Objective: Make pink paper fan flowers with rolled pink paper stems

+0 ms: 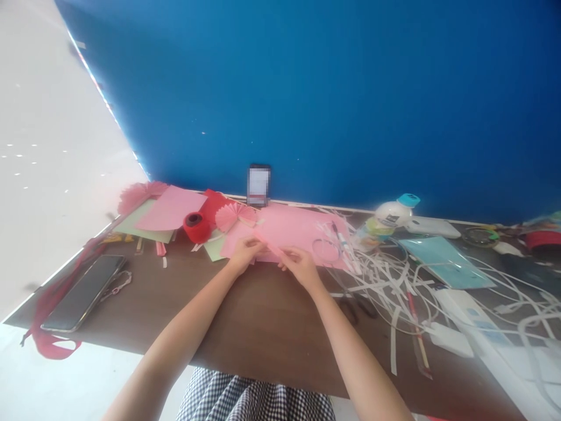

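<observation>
Between my two hands is a narrow folded strip of pink paper (270,244), slanting down to the right. My left hand (246,252) pinches its left end, and the fingers of my right hand (300,266) close on the other end. Beneath and behind them lies a large sheet of pink paper (293,225). A pleated pink paper fan (235,217) sits just beyond my left hand, beside a roll of red ribbon (197,227). Part of a green sheet (214,248) shows to the left of my left hand.
A phone (258,186) leans on the blue wall (307,105). Another phone (85,293) lies on the left of the brown table (267,316). Tangled white strips and cables (385,272), scissors (357,304), a white bottle (392,214) and a power strip (473,318) crowd the right.
</observation>
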Available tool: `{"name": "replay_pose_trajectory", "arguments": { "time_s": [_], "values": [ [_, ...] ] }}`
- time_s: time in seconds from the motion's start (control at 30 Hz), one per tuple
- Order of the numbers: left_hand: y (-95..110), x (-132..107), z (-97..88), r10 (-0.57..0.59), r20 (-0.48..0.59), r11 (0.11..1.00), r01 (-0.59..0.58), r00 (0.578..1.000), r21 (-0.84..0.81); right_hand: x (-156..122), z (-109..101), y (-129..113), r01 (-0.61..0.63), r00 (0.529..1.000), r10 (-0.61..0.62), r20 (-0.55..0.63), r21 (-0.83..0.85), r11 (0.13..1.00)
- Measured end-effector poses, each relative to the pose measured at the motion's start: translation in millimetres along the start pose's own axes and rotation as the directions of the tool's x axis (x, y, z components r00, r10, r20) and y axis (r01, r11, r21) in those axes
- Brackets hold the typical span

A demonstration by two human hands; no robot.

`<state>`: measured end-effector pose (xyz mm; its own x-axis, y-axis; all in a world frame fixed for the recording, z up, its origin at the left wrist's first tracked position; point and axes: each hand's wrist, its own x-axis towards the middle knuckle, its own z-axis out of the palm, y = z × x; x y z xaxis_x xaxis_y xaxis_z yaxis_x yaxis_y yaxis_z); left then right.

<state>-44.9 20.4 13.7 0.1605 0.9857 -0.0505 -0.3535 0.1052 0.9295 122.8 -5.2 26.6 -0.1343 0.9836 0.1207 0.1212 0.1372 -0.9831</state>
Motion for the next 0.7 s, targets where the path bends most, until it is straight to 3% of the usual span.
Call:
{"name": "replay_pose_trajectory", "arguments": {
  "time_s": [0.17,0.37,0.57,0.7],
  "values": [
    [-2.3,1.0,0.2,-0.042,-0.068,0.999,0.039,0.997,-0.036,-2.8,10.2,3.3,0.116,0.987,-0.126,-0.102,-0.101,0.988],
    [0.9,2.0,-1.1,-0.094,-0.092,0.991,0.085,0.991,-0.099,-4.1,9.9,1.6,0.332,0.939,-0.344,0.021,-0.323,0.886],
    [0.9,2.5,-2.6,-0.123,-0.066,0.988,0.117,0.99,-0.099,-4.0,8.1,1.2,0.434,0.899,-0.418,0.13,-0.383,0.815],
    [-0.7,2.3,-3.3,-0.026,-0.045,0.998,0.023,0.999,-0.053,-4.6,10.7,-2.0,0.346,0.938,-0.332,0.096,-0.278,0.896]
  ]
}}
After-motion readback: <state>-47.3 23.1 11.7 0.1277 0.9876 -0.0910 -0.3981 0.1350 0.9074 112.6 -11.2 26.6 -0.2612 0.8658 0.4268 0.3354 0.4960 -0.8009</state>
